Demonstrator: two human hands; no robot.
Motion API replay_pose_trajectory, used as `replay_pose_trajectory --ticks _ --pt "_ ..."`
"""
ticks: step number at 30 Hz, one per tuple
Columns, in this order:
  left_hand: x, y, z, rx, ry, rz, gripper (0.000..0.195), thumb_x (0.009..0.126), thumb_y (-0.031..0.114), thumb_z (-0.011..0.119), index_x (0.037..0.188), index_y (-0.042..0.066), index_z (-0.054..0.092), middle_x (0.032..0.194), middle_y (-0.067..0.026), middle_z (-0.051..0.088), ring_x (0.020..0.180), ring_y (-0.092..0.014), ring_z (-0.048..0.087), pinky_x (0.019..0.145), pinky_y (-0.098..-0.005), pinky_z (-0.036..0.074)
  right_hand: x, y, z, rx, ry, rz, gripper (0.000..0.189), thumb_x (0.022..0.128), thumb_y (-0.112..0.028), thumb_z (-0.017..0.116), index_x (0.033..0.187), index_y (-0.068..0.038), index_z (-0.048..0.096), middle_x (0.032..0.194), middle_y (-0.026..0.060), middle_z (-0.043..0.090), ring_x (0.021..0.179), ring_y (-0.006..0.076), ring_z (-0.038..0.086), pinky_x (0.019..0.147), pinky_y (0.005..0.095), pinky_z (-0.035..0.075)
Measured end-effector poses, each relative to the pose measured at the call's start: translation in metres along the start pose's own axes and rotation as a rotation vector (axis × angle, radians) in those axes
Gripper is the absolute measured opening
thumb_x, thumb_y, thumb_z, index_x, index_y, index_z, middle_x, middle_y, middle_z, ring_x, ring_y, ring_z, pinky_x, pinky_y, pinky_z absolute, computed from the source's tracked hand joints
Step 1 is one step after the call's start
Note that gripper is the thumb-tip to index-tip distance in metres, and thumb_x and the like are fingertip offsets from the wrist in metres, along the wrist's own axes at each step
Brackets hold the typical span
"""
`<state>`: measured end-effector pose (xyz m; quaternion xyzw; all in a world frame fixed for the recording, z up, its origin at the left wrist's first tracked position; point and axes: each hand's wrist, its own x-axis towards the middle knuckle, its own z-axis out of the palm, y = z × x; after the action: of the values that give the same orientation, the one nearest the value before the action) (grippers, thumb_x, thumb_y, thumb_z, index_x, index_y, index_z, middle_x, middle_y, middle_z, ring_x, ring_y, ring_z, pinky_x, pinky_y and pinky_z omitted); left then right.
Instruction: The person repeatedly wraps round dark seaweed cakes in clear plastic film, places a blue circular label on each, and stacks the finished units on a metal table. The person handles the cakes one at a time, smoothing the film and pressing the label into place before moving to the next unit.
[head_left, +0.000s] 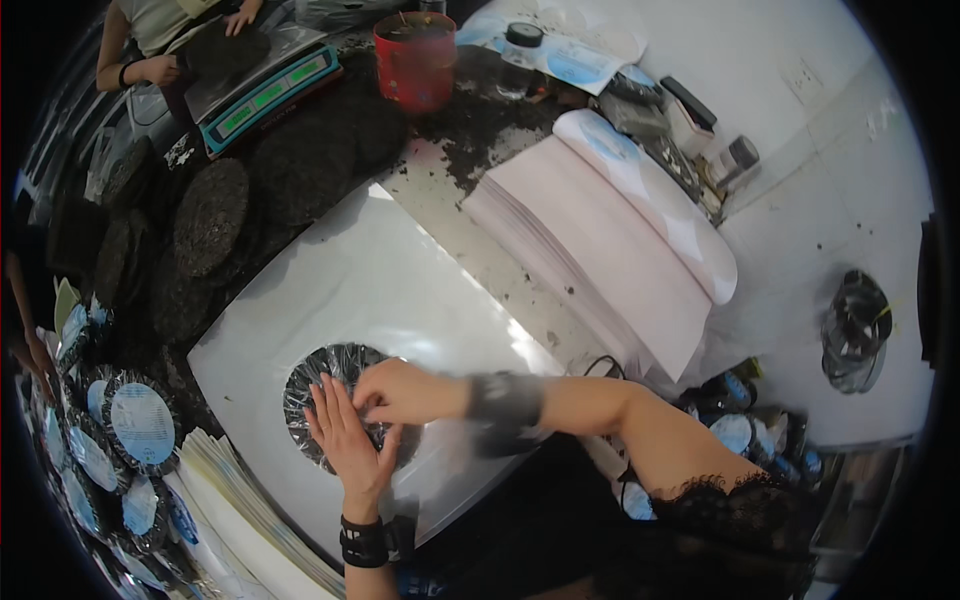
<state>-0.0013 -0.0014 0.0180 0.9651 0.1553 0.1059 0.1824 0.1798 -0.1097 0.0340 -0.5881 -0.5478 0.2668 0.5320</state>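
Observation:
A dark round pressed cake (306, 386) lies under crinkled clear plastic film on a glossy pale sheet (360, 277). My left hand (346, 439) rests flat across the cake's near side, fingers pointing away from me and thumb spread to the right. Close beside it, my right hand (401, 391) has its fingers curled down at the film on the cake's right half. Whether those fingertips pinch the film is hidden. Both wrists wear black bands; the right one is blurred.
Bare dark cakes (214, 217) stand and lie at the upper left, near a digital scale (270, 97) where another person's hand (241, 16) rests on a cake. Wrapped, labelled cakes (142, 422) crowd the left. Paper stacks (592, 225) and a red bucket (415, 67) stand beyond.

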Motion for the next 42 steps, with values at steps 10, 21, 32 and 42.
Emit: replay_pose_trajectory --ticks 10,21,32,42 --pt "0.003 0.002 0.005 0.091 -0.035 -0.069 0.093 0.095 0.053 0.059 0.158 -0.01 0.033 0.166 -0.0279 0.033 0.156 -0.046 0.024 0.128 -0.0582 0.011 -0.163 0.131 -0.494 -1.168 0.442 0.585 0.045 0.087 -0.044 0.079 0.094 -0.001 0.069 0.085 0.021 0.071 0.081 0.0386 0.068 0.073 0.0485 0.052" --pt "0.002 0.005 0.006 0.122 0.035 -0.042 0.094 0.091 0.049 0.068 0.158 -0.008 0.035 0.167 -0.0248 0.034 0.157 -0.041 0.026 0.128 -0.0558 0.012 -0.181 0.152 -0.516 -1.128 0.461 0.492 0.024 0.094 -0.025 0.066 0.093 -0.002 0.063 0.09 0.0267 0.066 0.09 0.0459 0.065 0.077 0.0513 0.051" --pt "0.0 0.003 0.012 0.063 0.099 -0.056 0.08 0.095 0.034 0.064 0.157 -0.008 0.036 0.167 -0.0244 0.033 0.157 -0.038 0.027 0.128 -0.0537 0.014 -0.074 -0.141 -0.236 -0.595 0.59 0.238 0.033 0.105 -0.02 0.058 0.133 -0.003 0.06 0.125 0.0103 0.065 0.1 0.0176 0.062 0.08 0.0323 0.049" --pt "-0.011 -0.003 0.025 -0.663 0.232 -0.121 0.048 0.091 0.029 0.076 0.136 0.014 0.067 0.139 -0.0087 0.067 0.129 -0.029 0.062 0.112 -0.0471 0.045 -0.039 -0.002 0.001 -0.548 -0.285 -0.215 0.089 0.091 -0.051 0.07 0.155 0.003 0.043 0.158 0.0266 0.047 0.147 0.042 0.044 0.125 0.0516 0.029"
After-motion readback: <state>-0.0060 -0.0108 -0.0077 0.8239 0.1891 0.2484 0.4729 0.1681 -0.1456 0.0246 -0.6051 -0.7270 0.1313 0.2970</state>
